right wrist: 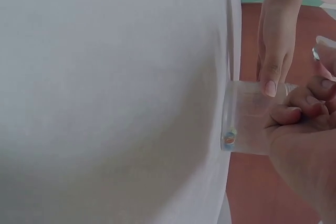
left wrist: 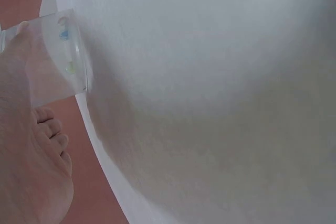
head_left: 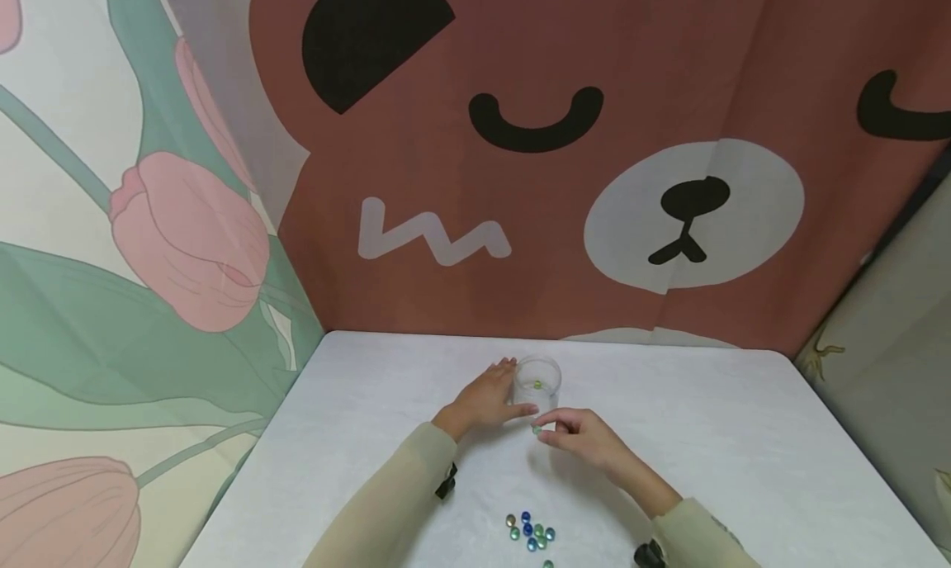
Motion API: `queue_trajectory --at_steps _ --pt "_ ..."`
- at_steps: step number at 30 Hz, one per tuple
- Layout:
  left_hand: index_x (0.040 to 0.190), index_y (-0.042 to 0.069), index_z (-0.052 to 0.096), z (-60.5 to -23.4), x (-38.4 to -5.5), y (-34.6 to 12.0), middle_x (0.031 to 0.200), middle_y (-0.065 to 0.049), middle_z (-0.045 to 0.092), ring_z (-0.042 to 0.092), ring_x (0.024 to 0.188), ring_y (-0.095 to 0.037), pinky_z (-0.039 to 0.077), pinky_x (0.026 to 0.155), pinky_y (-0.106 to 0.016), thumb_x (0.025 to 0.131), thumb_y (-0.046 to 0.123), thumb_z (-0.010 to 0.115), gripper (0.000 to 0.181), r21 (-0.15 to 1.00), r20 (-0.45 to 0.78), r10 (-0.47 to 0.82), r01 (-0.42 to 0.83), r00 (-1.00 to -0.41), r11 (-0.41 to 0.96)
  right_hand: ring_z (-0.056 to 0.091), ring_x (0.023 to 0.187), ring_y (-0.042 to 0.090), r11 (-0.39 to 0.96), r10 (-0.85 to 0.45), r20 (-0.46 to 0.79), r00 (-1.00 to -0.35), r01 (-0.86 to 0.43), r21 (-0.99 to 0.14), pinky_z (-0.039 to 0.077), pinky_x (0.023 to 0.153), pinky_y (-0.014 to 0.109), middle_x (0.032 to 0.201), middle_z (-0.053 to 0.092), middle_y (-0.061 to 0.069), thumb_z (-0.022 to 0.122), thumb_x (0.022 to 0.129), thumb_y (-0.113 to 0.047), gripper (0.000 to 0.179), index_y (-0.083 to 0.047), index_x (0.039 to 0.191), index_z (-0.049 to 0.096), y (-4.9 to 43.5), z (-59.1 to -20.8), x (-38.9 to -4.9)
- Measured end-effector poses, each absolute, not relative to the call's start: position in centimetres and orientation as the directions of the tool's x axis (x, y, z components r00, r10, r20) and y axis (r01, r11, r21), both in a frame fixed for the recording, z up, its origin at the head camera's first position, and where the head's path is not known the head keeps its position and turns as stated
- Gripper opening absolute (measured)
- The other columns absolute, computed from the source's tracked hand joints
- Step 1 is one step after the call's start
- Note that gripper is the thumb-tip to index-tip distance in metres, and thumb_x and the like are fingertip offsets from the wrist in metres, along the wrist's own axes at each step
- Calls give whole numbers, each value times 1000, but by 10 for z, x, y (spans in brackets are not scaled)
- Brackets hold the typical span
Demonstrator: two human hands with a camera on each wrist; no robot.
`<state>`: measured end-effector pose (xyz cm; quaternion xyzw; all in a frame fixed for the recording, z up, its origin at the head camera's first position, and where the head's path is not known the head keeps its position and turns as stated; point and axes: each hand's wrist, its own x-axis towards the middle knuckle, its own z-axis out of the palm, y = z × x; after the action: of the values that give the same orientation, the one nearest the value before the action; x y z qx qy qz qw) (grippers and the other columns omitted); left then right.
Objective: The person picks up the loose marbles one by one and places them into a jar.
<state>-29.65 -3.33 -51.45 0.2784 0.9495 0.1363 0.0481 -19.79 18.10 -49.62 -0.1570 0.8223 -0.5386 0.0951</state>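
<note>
Plainly, going across the head view from the left, the left hand [head_left: 486,396] comes first, a little below centre, its fingers relaxed and nearly straight, resting at the side of a clear cup [head_left: 548,399] rather than clenched round it. Low in the frame, near the bottom edge, loose glass marbles [head_left: 540,530] lie on the white table [head_left: 357,436]; they look hard, smooth and small, so probably slippery, quick to roll and best taken across the middle between thumb and fingertip. Higher up, the cup stands upright with a yellow-green marble [head_left: 538,384] inside; it looks like stiff, thin plastic, though glass cannot be ruled out, likely light and easily tipped, so the outer wall low down seems the surest hold. Just below it in the frame, a green marble [head_left: 537,430] is pinched between thumb and forefinger of the right hand [head_left: 587,437]. As for writing, the pale zigzag [head_left: 438,238] left of centre on the brown backdrop [head_left: 550,279] reads as a drawn squiggle, and no brand or label can be made out on the cup
</note>
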Motion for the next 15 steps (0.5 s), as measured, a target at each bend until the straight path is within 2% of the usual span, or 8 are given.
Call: queue_trajectory --at_steps 8,15 --pt "159 4 29 -515 -298 -32 166 -8 28 20 155 -20 15 127 -32 91 74 52 100 249 -12 546 527 -837 813 46 65 13 412 -219 -44 -975 -51 -910 37 53 21 68 49 -2 74 94 -24 27 -6 115 75 177 -492 -205" --pt "158 3 31 -516 -298 -33 165 -10 30 21 155 -22 16 128 -33 93 70 54 96 263 -2 554 534 -832 803 45 65 14 396 -162 -21 -986 -46 -917 36 52 22 67 49 -1 75 93 -27 23 -11 110 78 173 -492 -210"
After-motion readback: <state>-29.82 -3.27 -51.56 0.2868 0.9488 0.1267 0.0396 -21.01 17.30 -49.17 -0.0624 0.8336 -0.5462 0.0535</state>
